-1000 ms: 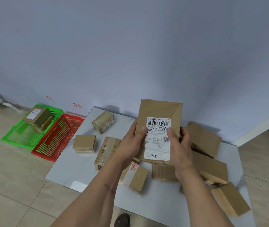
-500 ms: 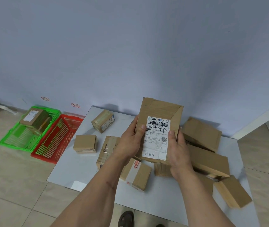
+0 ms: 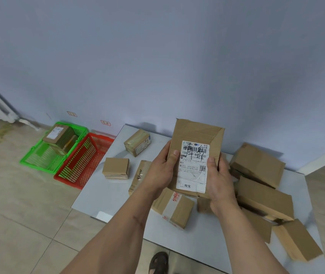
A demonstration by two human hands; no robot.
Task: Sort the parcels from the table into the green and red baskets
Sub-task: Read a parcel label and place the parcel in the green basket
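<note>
So that its label (image 3: 193, 167) faces the person, both hands, left (image 3: 162, 169) and right (image 3: 220, 179), grip the parcel (image 3: 195, 143) upright; baskets (image 3: 69, 176) wait at nine o'clock.

Both hands hold one brown parcel (image 3: 195, 135) upright above the white table (image 3: 106, 196). The left hand (image 3: 160, 171) grips its left edge, with the thumb on the front; the right hand (image 3: 220, 180) grips the right edge, with the thumb on the white shipping label (image 3: 193, 167). On the label there is black handwriting over a barcode. Under the hands lies a taped box (image 3: 172, 208), and more cardboard boxes lie piled at the right side (image 3: 256, 163). Two small boxes lie at the left part of the table (image 3: 116, 168) (image 3: 138, 142). On the floor the green basket (image 3: 37, 161) holds parcels, and the red basket (image 3: 84, 161) stands just beside it.
</note>
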